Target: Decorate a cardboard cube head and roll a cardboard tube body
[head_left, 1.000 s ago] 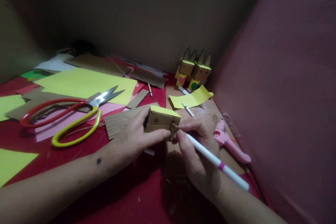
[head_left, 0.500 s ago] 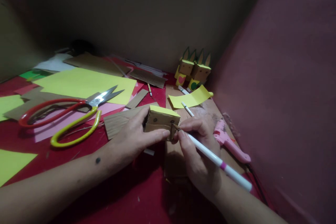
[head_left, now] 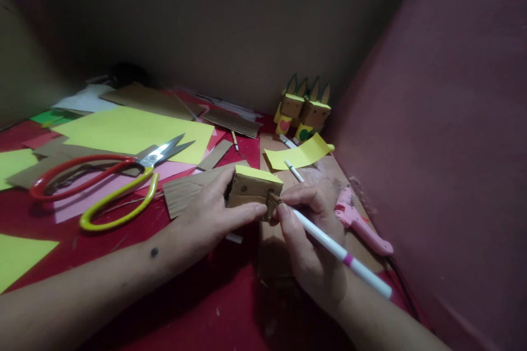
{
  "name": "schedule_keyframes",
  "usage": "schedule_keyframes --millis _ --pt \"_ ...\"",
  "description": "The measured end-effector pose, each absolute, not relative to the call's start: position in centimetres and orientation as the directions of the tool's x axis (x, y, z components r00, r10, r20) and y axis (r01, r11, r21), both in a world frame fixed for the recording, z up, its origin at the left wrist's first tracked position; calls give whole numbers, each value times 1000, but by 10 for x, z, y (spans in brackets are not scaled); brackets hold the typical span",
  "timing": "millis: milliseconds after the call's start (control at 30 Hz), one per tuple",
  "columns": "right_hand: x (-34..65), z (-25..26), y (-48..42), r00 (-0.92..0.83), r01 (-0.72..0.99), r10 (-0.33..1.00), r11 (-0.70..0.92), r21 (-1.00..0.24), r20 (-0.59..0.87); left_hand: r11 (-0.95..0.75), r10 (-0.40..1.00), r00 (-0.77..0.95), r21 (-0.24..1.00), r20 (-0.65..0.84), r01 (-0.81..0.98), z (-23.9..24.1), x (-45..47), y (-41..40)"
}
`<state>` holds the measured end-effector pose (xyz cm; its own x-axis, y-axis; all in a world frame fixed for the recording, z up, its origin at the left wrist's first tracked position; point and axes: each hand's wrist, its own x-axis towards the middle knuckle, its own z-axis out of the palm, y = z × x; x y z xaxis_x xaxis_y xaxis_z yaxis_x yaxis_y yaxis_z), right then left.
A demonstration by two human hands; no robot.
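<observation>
Head view: your left hand (head_left: 206,214) clamps its grip on the small cardboard box (head_left: 252,191) with the yellow top, which stands on the red table (head_left: 193,307) just in front of you. Your right hand (head_left: 307,230) closes its grip on the white pen (head_left: 341,255), tip touching the box's right side. Scissors (head_left: 111,181) lie well to the left, a pink glue gun (head_left: 362,225) just to the right.

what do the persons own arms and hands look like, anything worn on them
Both arms are bare as far as the picture shows: no sleeves, gloves or watch. No rings show on the left hand or the right hand. The left forearm carries one small dark round spot below the wrist. Fingernails are short and unpainted.
</observation>
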<state>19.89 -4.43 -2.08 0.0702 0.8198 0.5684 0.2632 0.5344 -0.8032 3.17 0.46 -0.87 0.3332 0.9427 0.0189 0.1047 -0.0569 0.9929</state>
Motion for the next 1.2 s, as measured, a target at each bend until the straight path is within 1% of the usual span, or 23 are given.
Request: schedule_keyframes --millis 233,500,633,800,933,1000,1067,1200 --pt "200 -21 -46 69 290 833 510 -810 549 -68 939 342 994 36 84 -10 31 6" --pt "198 -21 -44 116 151 797 576 -804 593 -77 941 335 992 40 97 -11 31 6" --pt "198 -19 -44 124 165 815 546 -822 566 -54 935 353 996 28 65 -12 31 5" --pt "199 -19 -45 124 182 823 530 -829 554 -81 935 353 993 46 86 -11 32 6" --pt "199 -21 -46 126 158 831 523 -838 542 -98 941 333 990 59 100 -8 32 5" --pt "199 -21 -44 139 142 827 528 -838 545 -80 944 329 991 42 104 -8 31 4" --pt "199 -21 -42 166 129 812 545 -829 560 -28 944 330 996 -3 88 -9 30 5" --pt "199 -21 -34 226 119 755 606 -786 616 59 927 371 998 -50 -12 -12 29 6"
